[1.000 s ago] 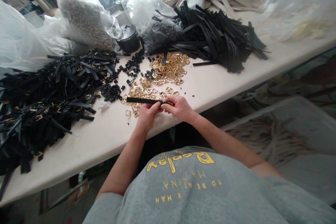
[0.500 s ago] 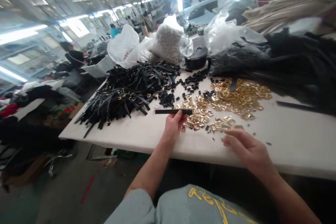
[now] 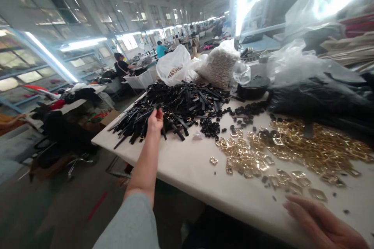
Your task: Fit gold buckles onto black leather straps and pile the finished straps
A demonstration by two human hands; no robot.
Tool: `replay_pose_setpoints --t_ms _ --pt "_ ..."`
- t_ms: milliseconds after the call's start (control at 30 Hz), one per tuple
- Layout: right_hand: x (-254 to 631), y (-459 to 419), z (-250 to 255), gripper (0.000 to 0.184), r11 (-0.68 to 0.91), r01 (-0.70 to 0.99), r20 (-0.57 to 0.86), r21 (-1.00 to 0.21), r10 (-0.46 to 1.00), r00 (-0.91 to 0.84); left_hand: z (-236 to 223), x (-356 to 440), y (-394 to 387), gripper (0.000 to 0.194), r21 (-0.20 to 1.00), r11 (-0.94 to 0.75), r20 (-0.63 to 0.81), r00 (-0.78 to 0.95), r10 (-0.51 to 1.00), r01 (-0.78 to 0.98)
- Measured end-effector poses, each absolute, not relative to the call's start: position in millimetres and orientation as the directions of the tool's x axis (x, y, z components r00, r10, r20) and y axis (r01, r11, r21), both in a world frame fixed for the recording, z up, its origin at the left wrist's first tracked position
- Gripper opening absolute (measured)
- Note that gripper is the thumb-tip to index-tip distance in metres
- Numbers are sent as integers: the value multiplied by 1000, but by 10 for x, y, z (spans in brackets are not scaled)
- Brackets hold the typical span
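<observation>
My left hand [image 3: 154, 120] is stretched out to the left over a heap of black straps with gold buckles [image 3: 181, 103] on the white table [image 3: 187, 167]. Its fingers are pinched shut on the end of one black strap at the heap's near edge. My right hand [image 3: 321, 223] rests at the table's near edge at the bottom right, fingers stretched out, holding nothing. A spread of loose gold buckles [image 3: 295, 149] lies just beyond it. Small black loops [image 3: 210, 127] are scattered between the buckles and the straps.
Clear plastic bags [image 3: 175, 66] and a bag of small parts [image 3: 220, 66] stand behind the straps. A black pot [image 3: 253, 85] and a dark filled bag [image 3: 315, 97] sit at the back right. Other people [image 3: 121, 64] work at distant tables. Floor and a chair lie left.
The view swung left and up. My left hand carried the black strap from in front of me out to the strap heap. My right hand let go and dropped to the table edge.
</observation>
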State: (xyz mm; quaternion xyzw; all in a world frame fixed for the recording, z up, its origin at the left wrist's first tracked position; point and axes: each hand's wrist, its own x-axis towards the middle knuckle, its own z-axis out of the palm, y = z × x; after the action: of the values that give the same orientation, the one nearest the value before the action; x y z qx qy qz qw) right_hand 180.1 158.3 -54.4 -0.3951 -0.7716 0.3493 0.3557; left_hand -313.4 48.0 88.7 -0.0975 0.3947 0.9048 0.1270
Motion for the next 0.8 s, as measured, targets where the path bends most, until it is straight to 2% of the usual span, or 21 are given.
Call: replay_pose_setpoints --t_ms 67,167,267,400,500,567,633,700,733,767,800 --pt "1774 1533 -421 22 381 329 188 -864 850 -493 1036 -3241 409 22 677 -664 -303 -943 140 -316" --pt "1716 1430 -248 22 314 273 158 -909 867 -472 1015 -3194 392 35 656 -644 -348 -915 203 -393" --pt "1665 1370 -203 20 296 226 156 -928 860 -485 745 -2936 512 31 715 -567 -278 -910 306 -409" --pt "1679 1387 -270 20 211 135 116 -968 857 -502 419 -2225 760 19 783 -411 -268 -850 453 -466" --pt "1812 1571 -281 20 304 170 206 -937 878 -432 294 -1512 918 12 816 -310 -219 -758 615 -488" --pt "1986 1822 -240 19 452 339 340 -825 876 -341 208 -1046 992 22 835 -249 -175 -666 725 -490" --pt "2213 2139 -172 23 512 572 427 -640 857 -289 98 -654 1033 37 855 -189 -128 -549 826 -483" --pt "2450 2458 -97 31 419 814 384 -403 884 -264 -22 -385 1048 43 866 -97 -147 -435 889 -490" --pt "2556 2598 -64 34 349 901 318 -257 911 -263 -78 -303 1050 43 864 -49 -177 -394 902 -501" --pt "2646 2719 -38 36 291 949 251 -120 934 -254 -127 -255 1050 43 858 -8 -211 -366 906 -514" --pt "2715 2820 -18 36 263 963 212 -62 946 -245 -168 -236 1048 43 851 16 -236 -355 904 -525"
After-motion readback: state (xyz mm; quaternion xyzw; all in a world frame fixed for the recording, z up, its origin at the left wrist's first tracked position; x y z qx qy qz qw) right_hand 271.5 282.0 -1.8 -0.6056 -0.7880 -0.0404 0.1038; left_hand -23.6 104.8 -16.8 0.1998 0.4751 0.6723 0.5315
